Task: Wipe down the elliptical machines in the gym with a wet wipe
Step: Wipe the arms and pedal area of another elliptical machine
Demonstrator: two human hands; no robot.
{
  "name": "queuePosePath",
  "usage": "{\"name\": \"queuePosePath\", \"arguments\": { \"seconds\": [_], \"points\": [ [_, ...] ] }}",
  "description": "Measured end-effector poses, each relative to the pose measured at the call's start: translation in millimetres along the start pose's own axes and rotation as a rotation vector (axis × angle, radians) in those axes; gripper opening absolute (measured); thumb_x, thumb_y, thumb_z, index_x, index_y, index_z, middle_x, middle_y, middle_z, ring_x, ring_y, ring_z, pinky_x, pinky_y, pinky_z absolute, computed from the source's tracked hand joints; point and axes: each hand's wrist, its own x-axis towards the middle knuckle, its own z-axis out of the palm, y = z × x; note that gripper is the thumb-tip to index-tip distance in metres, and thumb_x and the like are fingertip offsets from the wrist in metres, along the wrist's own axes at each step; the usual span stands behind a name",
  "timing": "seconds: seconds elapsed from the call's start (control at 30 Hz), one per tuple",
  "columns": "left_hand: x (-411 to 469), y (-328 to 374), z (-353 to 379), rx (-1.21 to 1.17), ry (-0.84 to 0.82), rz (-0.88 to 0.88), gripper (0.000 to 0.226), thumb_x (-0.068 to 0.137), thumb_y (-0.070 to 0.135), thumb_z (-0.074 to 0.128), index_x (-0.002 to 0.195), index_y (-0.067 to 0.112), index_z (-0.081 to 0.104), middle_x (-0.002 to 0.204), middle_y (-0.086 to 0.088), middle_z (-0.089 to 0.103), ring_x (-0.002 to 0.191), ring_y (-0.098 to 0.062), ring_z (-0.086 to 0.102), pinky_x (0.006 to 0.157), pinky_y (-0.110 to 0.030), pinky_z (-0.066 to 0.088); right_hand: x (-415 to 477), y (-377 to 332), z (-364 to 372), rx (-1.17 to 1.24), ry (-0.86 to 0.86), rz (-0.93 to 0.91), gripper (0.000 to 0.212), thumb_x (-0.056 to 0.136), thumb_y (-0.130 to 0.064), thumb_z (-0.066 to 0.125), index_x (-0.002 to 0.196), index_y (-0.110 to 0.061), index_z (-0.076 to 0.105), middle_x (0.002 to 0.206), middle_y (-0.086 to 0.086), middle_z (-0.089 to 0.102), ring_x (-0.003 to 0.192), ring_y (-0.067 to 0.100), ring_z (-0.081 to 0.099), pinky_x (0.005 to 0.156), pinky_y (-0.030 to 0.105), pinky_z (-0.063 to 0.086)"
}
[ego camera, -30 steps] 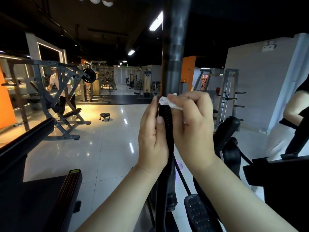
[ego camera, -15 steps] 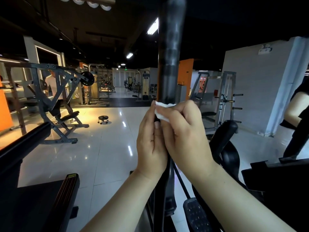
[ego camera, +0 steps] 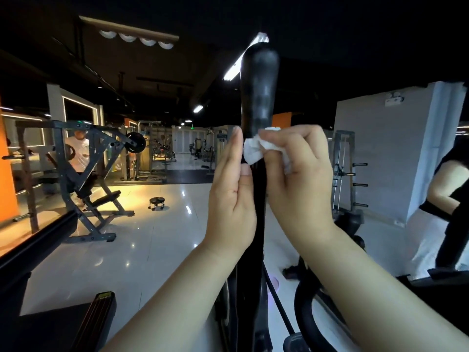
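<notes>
Here the wiping of the elliptical's upright handle (ego camera: pixel 257 97) is in hand: the wet wipe (ego camera: pixel 253 151) sits bunched against the bar at the base of the thick grip, near frame centre. The right hand (ego camera: pixel 302 179), at three o'clock of the bar, has its fingers closed, pinching the wipe against it. The left hand (ego camera: pixel 232 199), at nine o'clock, lies with fingers straight and open, flat along the bar, holding nothing. The wipe lies between both sets of fingertips. Next, I judge, the wipe must travel toward twelve o'clock over the grip, kept pressed tight.
</notes>
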Motion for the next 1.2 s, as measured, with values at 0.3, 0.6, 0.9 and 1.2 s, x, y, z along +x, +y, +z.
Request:
{"name": "queuePosePath", "arguments": {
  "seconds": [0.3, 0.6, 0.9, 1.2],
  "points": [
    [9.3, -1.1, 4.8, 0.022, -0.009, -0.002, 0.05, 0.108, 0.019, 0.035, 0.153, 0.036, 0.024, 0.162, 0.012, 0.032, 0.151, -0.003, 0.026, 0.124, -0.028, 0.025, 11.8, 11.3, -5.5, -0.096, -0.118, -0.31, 0.033, 0.105, -0.014, 0.045, 0.117, 0.005, 0.07, 0.108, 0.019, 0.062, 0.1, 0.034, 0.061, 0.084, 0.036, 0.051],
    [21.8, 4.5, 5.1, 0.095, -0.011, 0.077, 0.051, 0.109, 0.02, 0.033, 0.156, 0.031, 0.018, 0.163, 0.015, 0.023, 0.153, 0.002, 0.017, 0.122, -0.015, 0.018, 32.3, 15.5, -7.0, -0.097, -0.139, -0.406, 0.034, 0.105, -0.014, 0.045, 0.122, 0.005, 0.068, 0.109, 0.019, 0.062, 0.1, 0.032, 0.061, 0.086, 0.035, 0.051],
    [42.2, 17.0, 13.3, 0.161, 0.043, 0.128, 0.046, 0.109, 0.019, 0.035, 0.151, 0.033, 0.022, 0.154, 0.027, 0.02, 0.141, 0.025, 0.011, 0.112, 0.0, 0.012, 132.3, -13.6, -4.2, -0.148, -0.118, -0.267, 0.024, 0.099, -0.007, 0.054, 0.115, -0.004, 0.072, 0.109, 0.01, 0.06, 0.102, 0.024, 0.06, 0.082, 0.02, 0.048],
    [41.1, 13.6, 11.9, 0.172, 0.048, 0.134, 0.048, 0.109, 0.02, 0.036, 0.152, 0.034, 0.019, 0.155, 0.024, 0.023, 0.144, 0.018, 0.017, 0.113, -0.003, 0.016, 186.0, -34.5, -17.4, -0.071, -0.752, 0.206, 0.021, 0.102, -0.02, 0.055, 0.104, -0.031, 0.073, 0.106, -0.007, 0.069, 0.099, 0.008, 0.066, 0.084, 0.026, 0.056]
  ]
}}
